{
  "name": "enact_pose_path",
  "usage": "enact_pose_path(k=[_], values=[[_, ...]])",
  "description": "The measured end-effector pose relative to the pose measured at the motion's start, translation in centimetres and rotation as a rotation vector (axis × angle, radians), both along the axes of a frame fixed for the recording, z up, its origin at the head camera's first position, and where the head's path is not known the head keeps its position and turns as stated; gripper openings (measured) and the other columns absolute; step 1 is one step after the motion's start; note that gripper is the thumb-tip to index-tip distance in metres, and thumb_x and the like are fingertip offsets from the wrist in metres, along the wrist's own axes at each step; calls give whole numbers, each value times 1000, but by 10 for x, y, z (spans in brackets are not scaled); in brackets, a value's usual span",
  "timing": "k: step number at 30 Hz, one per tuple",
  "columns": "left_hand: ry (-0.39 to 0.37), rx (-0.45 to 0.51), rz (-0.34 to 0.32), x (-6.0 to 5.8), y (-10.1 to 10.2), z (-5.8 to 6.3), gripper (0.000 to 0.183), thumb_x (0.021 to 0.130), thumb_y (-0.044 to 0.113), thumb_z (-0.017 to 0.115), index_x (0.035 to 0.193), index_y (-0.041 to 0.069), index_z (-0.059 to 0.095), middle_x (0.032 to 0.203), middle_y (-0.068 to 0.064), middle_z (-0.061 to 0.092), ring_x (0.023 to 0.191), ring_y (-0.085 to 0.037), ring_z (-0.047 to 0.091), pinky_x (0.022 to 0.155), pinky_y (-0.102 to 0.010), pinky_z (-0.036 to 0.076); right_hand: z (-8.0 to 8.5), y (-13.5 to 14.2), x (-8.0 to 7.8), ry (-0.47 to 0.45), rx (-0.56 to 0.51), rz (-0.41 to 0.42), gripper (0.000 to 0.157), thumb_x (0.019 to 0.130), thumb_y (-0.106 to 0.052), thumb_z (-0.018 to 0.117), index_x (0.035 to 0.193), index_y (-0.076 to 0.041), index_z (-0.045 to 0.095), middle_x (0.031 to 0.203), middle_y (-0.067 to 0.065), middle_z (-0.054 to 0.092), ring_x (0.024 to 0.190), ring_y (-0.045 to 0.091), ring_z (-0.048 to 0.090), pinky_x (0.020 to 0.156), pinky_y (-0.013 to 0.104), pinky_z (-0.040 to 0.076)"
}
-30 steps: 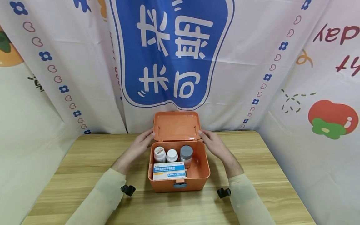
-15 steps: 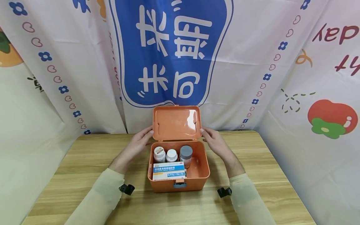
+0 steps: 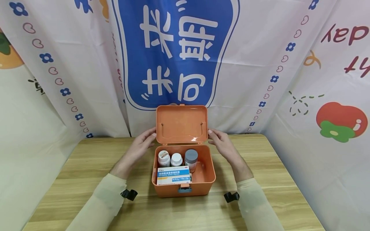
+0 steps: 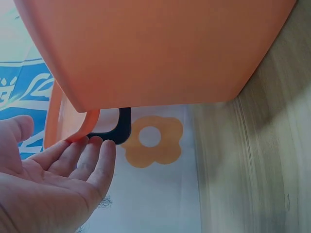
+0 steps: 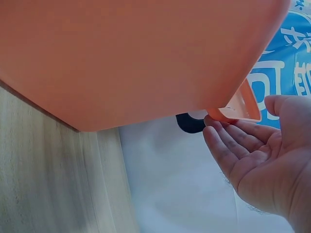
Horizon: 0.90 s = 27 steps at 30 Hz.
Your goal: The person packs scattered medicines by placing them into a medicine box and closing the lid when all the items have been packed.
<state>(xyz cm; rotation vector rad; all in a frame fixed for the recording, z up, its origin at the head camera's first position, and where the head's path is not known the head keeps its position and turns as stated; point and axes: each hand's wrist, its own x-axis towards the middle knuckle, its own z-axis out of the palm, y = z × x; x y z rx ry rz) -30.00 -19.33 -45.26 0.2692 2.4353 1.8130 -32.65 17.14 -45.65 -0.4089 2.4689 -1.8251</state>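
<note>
An orange lidded box (image 3: 170,191) stands on the wooden table, its hinged lid (image 3: 182,123) tipped back upright. My left hand (image 3: 142,143) is at the lid's left edge; in the left wrist view its loosely extended fingers (image 4: 99,162) touch the lid's rim. On the opposite side, my right hand (image 3: 222,144) has its fingertips against the right edge, palm turned up in the right wrist view. Inside the box are two white-capped bottles (image 3: 176,159), a grey-capped bottle (image 3: 191,158) and a blue-and-white medicine carton (image 3: 173,175). A dark handle (image 4: 119,131) shows behind the lid.
The table (image 3: 95,179) extends to both sides and in front of the box. A printed cloth (image 3: 237,96) hangs close behind the lid. A grey-blue latch (image 3: 185,190) sits on the box's front.
The lid has swung further back, its top edge now higher in the head view. Both hands have moved slightly outward along with it, fingers loosening at its edges.
</note>
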Motion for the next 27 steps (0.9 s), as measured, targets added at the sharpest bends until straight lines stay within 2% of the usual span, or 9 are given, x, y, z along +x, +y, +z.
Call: enact_pose_path(k=[8, 15, 20, 27], values=[[0, 43, 11, 1, -2, 1, 60, 113, 41, 46, 165, 13, 35, 172, -12, 36, 154, -35, 43, 123, -54, 46, 3, 2, 0, -17, -77, -12, 59, 113, -41, 47, 151, 4, 52, 152, 24, 58, 138, 40, 61, 111, 45, 57], [15, 67, 18, 2, -4, 2, 58, 113, 40, 47, 164, 13, 37, 172, -10, 36, 153, -34, 44, 122, -56, 46, 6, 5, 1, -25, -131, 11, 58, 114, -40, 45, 150, 4, 52, 151, 25, 59, 139, 41, 60, 111, 42, 58], [23, 87, 24, 4, -5, 4, 57, 113, 40, 47, 163, 14, 39, 171, -9, 38, 153, -34, 45, 121, -55, 47, 7, 7, 2, -20, -137, 17, 60, 113, -45, 46, 149, 1, 54, 149, 23, 61, 139, 39, 60, 114, 45, 56], [31, 107, 35, 7, -5, 5, 57, 112, 43, 48, 160, 12, 43, 167, -10, 44, 150, -31, 48, 116, -42, 53, 8, 8, 2, -12, -144, -3, 57, 113, -46, 45, 144, -1, 59, 144, 22, 64, 136, 38, 62, 112, 46, 57]])
